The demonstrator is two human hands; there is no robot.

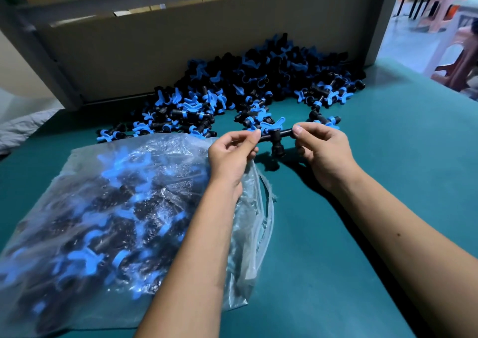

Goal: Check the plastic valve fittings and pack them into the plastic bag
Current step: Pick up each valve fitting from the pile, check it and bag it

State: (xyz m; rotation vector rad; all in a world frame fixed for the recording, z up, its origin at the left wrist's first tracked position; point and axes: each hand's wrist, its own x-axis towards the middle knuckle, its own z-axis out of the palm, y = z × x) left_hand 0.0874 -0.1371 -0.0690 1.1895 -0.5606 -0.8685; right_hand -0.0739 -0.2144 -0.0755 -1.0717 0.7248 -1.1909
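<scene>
2 bare hands hold 1 black valve fitting (pixel 276 137) up over the green table (pixel 388 182). The left hand (pixel 232 156) pinches the left end of the fitting with its thumb and curled fingers. The right hand (pixel 320 151) pinches the right end the same way, thumb on top. The fitting lies flat between the hands, like a little bar. A short black stub hangs down from its middle, and a blue handle sticks up from the top. The fitting does not touch the table; its dark shadow lies just under it.

A clear plastic bag (pixel 108 221) lies on the table to the left, under the left arm. It is stuffed with many black and blue fittings, and they look blurry through the plastic. The open mouth of the bag is near the left wrist, and its crumpled edge hangs loose there.

Behind the hands there is a big pile of loose fittings (pixel 258 84), all black with blue handles. The pile leans against a brown cardboard wall (pixel 168 53) at the back of the table. Some fittings have spilled forward, close to the fingertips.

On the far right, past the table edge, stands a pink plastic stool (pixel 457 61).
</scene>
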